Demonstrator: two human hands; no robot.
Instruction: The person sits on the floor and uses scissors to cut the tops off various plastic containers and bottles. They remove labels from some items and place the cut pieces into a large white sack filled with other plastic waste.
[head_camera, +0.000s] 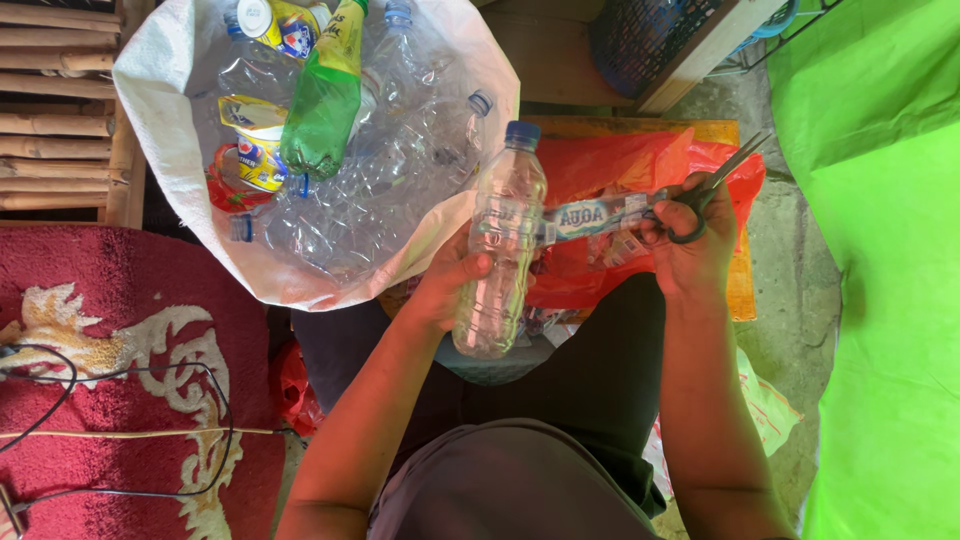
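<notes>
Two hands raised: left hand (447, 285) fingers around clear bottle (500, 245), right hand (690, 245) fingers pinching label strip (590, 217), scissors (712, 190)

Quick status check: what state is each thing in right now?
Clear bottle: capped, empty, upright in left hand.
Label: peeled off the bottle, stretched toward right hand.
Scissors: in right hand, blades slightly apart.
White sack: open, full of empty bottles.
Green bottle: capped, lying on the pile.
Red bag: open, crumpled.

I see a grey concrete floor (790, 290). On it lie a red patterned carpet (110, 400), a white woven sack (160, 70) full of plastic bottles, and a bright green sheet (890, 300).
</notes>
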